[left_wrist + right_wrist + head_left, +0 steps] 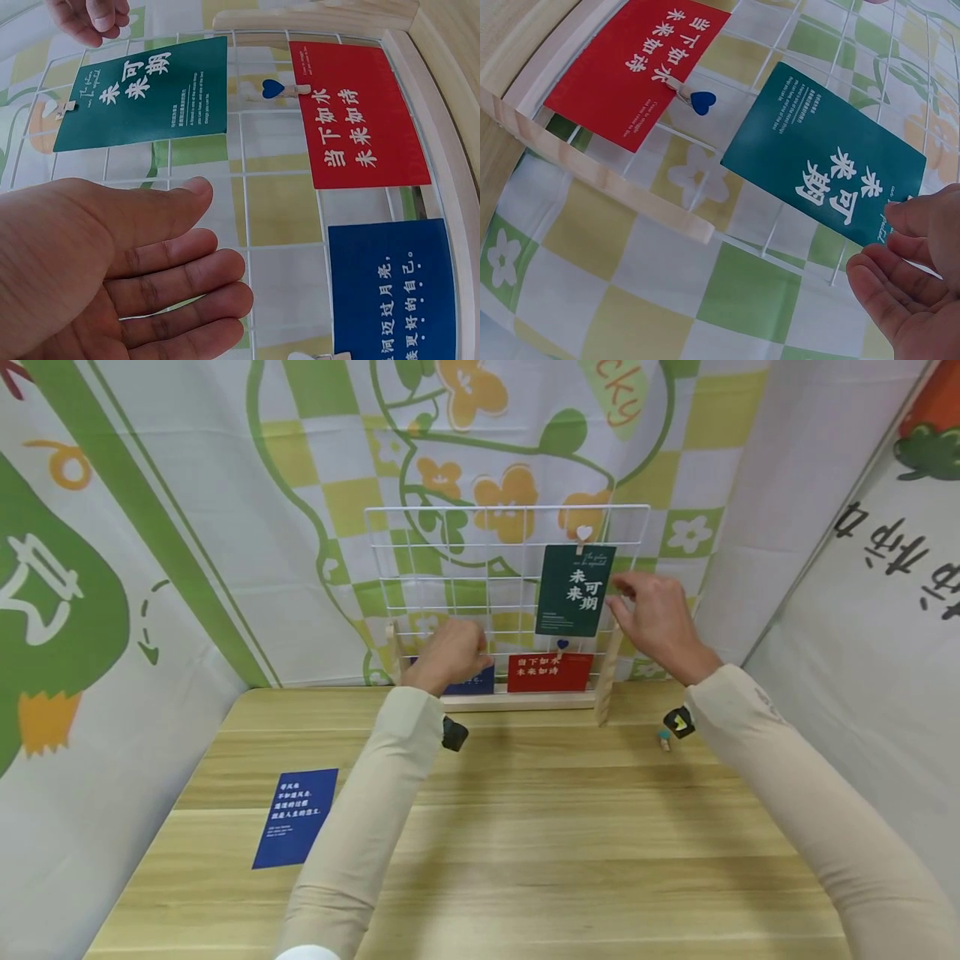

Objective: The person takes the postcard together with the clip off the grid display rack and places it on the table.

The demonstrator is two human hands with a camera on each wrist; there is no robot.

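A white wire grid (450, 581) in a wooden stand holds several cards. Near its right side hangs a green card (576, 592) under a white heart clip (583, 533). My right hand (660, 614) is at this card's right edge, thumb and fingers loosely bent; in the left wrist view a small gap shows between them. Below is a red card (551, 672) with a blue heart clip (703, 102). My left hand (142, 262) hovers before the grid, fingers relaxed and holding nothing. In the head view it partly hides a blue card (394, 289) at the lower left.
Another blue card (296, 818) lies on the wooden table (525, 860) at the left, partly covered by my left sleeve. A small clip with a teal top (664, 740) lies on the right, near my right wrist. Patterned cloth (337, 460) hangs behind the grid.
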